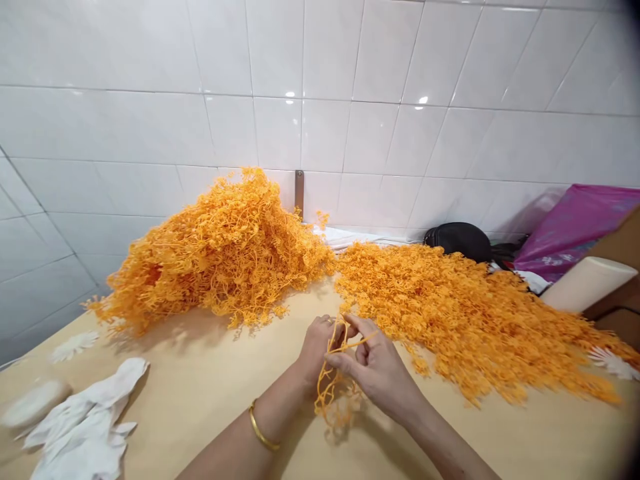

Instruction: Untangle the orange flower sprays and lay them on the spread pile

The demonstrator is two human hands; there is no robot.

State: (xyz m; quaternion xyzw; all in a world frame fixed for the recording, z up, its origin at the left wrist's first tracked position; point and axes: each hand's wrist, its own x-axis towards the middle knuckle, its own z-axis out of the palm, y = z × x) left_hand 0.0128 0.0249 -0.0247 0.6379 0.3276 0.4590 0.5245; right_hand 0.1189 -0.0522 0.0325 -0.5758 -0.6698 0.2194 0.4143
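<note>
Between my two hands is a small orange plastic flower sprig [327,390], its thin branching stems hanging down over the table. My left hand [315,350] is closed around its upper part, the fingertips partly hidden behind the stems. With thumb and fingers, my right hand [377,367] pinches one of the stems, which sticks out to the right. A tall heap of orange sprigs [220,253] stands behind and to the left. Another, flatter pile of orange sprigs [460,313] spreads to the right, close to my right hand.
White crumpled gloves [90,420] and a whitish rounded object [35,403] lie at the left. A black case [457,240], a purple bag [575,227] and a pale roll [590,283] sit at the back right. White tiled wall [325,133] bounds the table behind.
</note>
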